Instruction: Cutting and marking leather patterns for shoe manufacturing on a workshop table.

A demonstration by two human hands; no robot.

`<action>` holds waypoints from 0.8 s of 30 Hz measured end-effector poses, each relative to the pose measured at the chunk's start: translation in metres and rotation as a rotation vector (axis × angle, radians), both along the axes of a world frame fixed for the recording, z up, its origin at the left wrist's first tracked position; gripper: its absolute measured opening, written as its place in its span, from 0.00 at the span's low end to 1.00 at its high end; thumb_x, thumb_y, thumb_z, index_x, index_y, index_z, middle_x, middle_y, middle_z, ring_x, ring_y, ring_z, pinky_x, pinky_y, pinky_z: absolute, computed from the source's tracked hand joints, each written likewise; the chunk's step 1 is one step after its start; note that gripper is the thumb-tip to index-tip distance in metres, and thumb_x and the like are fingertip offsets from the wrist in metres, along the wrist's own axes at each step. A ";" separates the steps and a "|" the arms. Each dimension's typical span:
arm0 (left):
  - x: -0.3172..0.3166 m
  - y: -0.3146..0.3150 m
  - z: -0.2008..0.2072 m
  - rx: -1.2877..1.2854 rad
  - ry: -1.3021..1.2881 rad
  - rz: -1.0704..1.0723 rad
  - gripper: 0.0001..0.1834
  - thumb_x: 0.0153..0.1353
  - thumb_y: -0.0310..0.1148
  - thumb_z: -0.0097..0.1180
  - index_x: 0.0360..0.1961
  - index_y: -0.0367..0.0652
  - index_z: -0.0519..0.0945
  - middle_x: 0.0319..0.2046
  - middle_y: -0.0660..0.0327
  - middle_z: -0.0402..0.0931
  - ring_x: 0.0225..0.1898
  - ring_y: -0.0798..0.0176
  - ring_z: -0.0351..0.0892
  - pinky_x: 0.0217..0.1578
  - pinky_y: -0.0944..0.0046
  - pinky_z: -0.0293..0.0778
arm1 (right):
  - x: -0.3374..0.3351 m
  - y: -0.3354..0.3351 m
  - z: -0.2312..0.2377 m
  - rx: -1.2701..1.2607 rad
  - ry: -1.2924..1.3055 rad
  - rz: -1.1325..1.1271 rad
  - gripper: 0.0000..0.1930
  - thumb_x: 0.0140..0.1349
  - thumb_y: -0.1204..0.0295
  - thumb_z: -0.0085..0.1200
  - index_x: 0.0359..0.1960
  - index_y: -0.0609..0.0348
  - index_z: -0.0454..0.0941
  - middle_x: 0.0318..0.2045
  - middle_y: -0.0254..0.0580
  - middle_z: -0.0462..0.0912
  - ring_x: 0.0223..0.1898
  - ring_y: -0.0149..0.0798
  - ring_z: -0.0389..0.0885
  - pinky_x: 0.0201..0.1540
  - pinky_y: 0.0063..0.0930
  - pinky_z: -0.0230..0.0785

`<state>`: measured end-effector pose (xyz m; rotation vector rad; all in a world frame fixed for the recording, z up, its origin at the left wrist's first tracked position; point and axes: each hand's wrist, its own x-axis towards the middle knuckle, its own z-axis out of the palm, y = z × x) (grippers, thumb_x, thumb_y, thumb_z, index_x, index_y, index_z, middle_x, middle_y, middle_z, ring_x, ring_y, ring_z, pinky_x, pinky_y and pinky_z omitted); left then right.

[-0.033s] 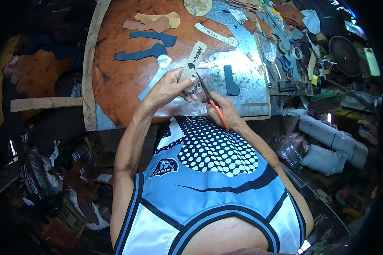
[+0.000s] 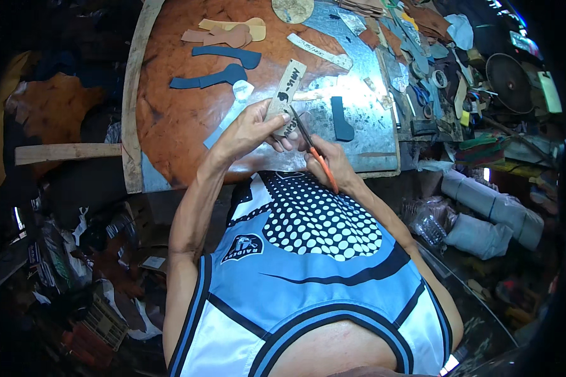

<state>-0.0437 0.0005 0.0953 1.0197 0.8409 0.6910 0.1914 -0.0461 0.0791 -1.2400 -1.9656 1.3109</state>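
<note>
Pinched in my left hand (image 2: 248, 129) is a flat greyish-tan template strip (image 2: 290, 81) with dark marker writing, held upright above the table's near edge. My right hand (image 2: 336, 162) grips a pair of scissors (image 2: 324, 168) with orange handles. Their dark blades point up and left, at the strip's right edge; whether they touch it I cannot tell. My fingers hide the strip's lower part. Just right of the scissors lies a dark cut piece (image 2: 339, 119) with a rounded foot. A pale blue-white piece (image 2: 242, 92) lies beyond my left wrist.
On the brown hide (image 2: 163, 119) lie dark blue cut pieces (image 2: 217, 78) and tan ones (image 2: 236, 34). A white marked strip (image 2: 321, 51) rests farther back. Leather scraps, tape rolls and blue-handled scissors (image 2: 421, 94) crowd the right. Wrapped bundles (image 2: 478, 235) sit at lower right.
</note>
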 end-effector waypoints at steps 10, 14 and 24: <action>0.000 -0.001 0.005 0.018 -0.028 -0.028 0.15 0.72 0.38 0.52 0.45 0.34 0.70 0.30 0.54 0.81 0.24 0.65 0.83 0.25 0.69 0.82 | -0.008 0.005 -0.004 0.013 0.036 -0.033 0.11 0.59 0.71 0.54 0.38 0.67 0.74 0.21 0.49 0.75 0.23 0.40 0.76 0.29 0.35 0.69; 0.000 0.001 0.007 0.015 -0.035 -0.046 0.15 0.72 0.38 0.52 0.46 0.35 0.70 0.30 0.55 0.81 0.24 0.66 0.83 0.25 0.69 0.83 | -0.008 0.003 -0.005 -0.004 0.049 -0.061 0.11 0.58 0.72 0.54 0.38 0.67 0.73 0.20 0.46 0.75 0.22 0.38 0.75 0.28 0.34 0.69; 0.001 0.001 0.006 0.007 -0.063 -0.057 0.14 0.72 0.38 0.51 0.46 0.36 0.70 0.29 0.54 0.81 0.24 0.66 0.83 0.25 0.69 0.82 | -0.008 0.000 -0.005 -0.001 0.069 -0.073 0.11 0.53 0.75 0.52 0.37 0.68 0.73 0.18 0.44 0.75 0.20 0.35 0.75 0.26 0.31 0.69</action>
